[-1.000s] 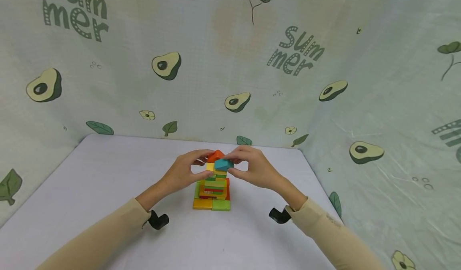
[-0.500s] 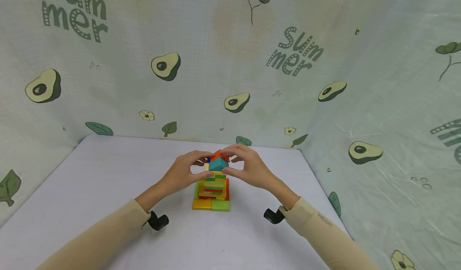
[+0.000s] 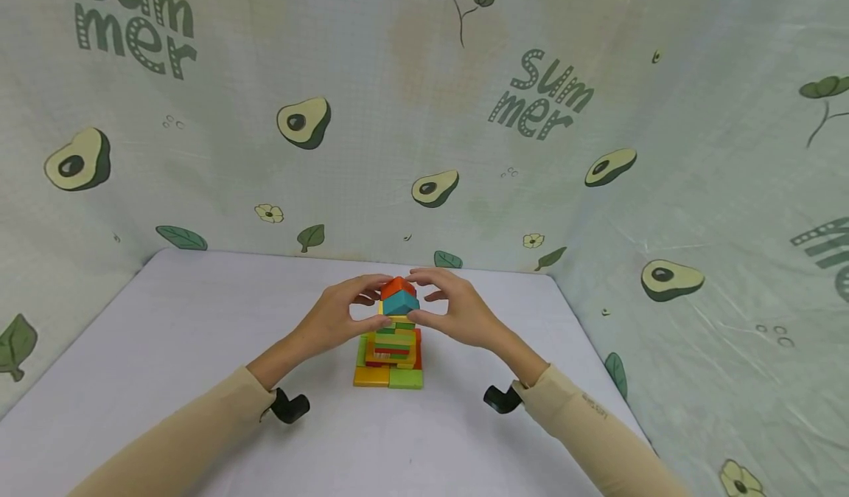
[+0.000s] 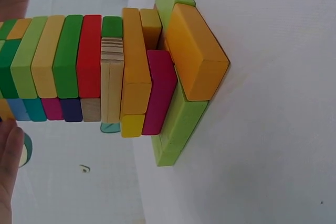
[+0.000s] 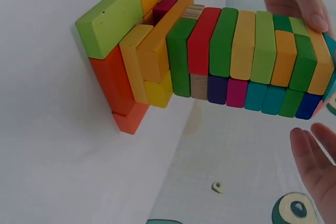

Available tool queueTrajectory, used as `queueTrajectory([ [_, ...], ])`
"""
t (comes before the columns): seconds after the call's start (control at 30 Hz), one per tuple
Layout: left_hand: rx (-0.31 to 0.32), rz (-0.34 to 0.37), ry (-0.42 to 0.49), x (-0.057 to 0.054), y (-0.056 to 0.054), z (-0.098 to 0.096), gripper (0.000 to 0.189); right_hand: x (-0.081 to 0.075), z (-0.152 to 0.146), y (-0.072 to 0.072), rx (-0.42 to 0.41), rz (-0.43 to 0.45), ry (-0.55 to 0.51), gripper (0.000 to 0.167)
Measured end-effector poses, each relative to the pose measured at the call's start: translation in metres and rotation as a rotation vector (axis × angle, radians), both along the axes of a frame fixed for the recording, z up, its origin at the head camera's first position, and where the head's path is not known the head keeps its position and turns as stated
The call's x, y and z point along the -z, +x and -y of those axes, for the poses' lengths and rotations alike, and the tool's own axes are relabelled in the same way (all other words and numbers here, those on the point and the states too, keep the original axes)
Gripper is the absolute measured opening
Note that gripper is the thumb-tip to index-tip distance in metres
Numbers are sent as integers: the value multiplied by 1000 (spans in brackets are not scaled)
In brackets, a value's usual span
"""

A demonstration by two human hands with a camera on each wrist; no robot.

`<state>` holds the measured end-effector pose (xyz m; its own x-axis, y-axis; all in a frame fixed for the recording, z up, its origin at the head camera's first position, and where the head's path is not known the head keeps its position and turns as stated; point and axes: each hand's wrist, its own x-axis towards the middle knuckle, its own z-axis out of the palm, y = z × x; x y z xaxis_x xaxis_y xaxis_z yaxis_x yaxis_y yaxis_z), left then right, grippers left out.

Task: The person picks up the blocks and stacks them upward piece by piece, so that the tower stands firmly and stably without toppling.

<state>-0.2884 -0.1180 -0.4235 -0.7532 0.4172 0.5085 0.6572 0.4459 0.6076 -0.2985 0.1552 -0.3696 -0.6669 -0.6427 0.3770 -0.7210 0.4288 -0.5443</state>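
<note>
A narrow tower of coloured wooden blocks (image 3: 393, 338) stands on a wider base (image 3: 406, 377). On its top, a blue triangular prism block (image 3: 401, 303) sits in front of an orange triangular block (image 3: 396, 286). My left hand (image 3: 330, 316) is at the tower's upper left, thumb low and fingers higher. A fingertip of it touches a yellow block (image 5: 320, 66) in the right wrist view. My right hand (image 3: 460, 313) surrounds the upper right with thumb and fingers spread. Its fingers (image 5: 303, 153) are apart from the blocks in the right wrist view.
The tower stands on a white-covered table (image 3: 265, 438). A printed cloth (image 3: 371, 62) with avocados and lettering hangs behind and to the right. Small black cameras (image 3: 290, 407) are strapped to both wrists.
The right hand has brought the blue prism left, in front of the orange block, and its fingers have let go. The left hand has barely moved.
</note>
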Motion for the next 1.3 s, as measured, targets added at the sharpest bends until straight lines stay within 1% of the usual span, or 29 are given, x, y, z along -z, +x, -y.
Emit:
queueTrajectory([
  [0.1,5,5,-1,-1,0,0,70,2,0,-2,-8,43,4,56],
  [0.17,12,9,1,-1,1,1,70,3,0,-2,-7,53,8,54],
  [0.33,24,14,7,-2,0,1,68,3,2,-1,-4,47,4,55],
  [0.6,35,3,4,-2,0,1,68,4,4,2,7,47,-5,56],
  [0.83,31,-2,-1,-1,-1,1,68,5,4,1,15,40,-9,56],
  [1.07,39,-8,-5,-2,-1,2,68,5,4,1,19,44,-7,57],
  [1.3,19,-32,-41,-5,0,2,71,5,2,0,24,54,1,60],
])
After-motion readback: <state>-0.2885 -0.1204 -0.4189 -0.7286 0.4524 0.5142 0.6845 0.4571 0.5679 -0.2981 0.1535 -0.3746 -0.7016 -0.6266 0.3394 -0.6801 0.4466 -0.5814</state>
